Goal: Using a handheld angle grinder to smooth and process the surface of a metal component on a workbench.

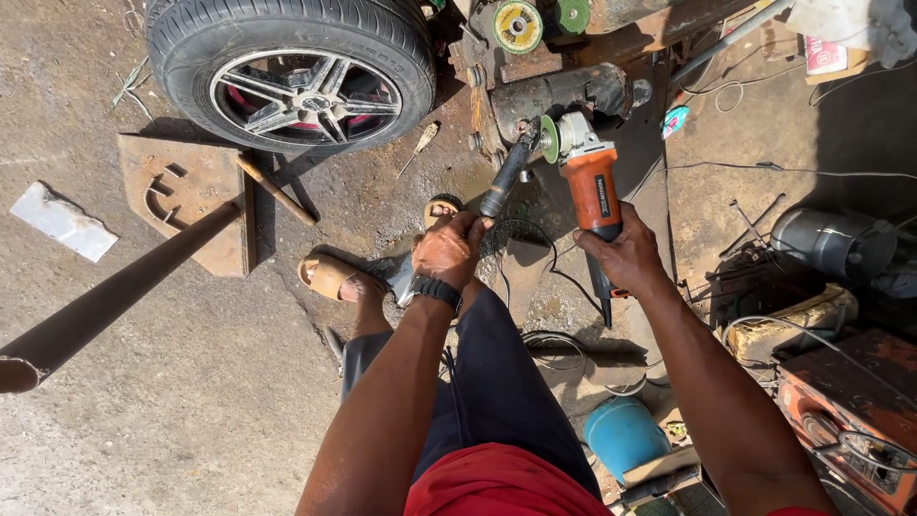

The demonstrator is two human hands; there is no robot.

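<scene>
My right hand [623, 254] grips the orange body of an angle grinder [589, 182]. My left hand [449, 247] holds the grinder's black side handle [506, 177]. The grinder's green disc [548, 139] points up at a dark rusty metal cylinder [559, 93] lying on the ground. A black watch [437, 290] is on my left wrist. My feet in tan sandals [327, 274] rest on the dirt below the tool.
A car wheel with a silver alloy rim [296, 72] lies at the top left. A rusty plate [181, 196] and a long dark pipe [105, 301] are at the left. Spare discs [518, 26], cables, a blue can [623, 435] and a rusty machine [845, 401] crowd the right.
</scene>
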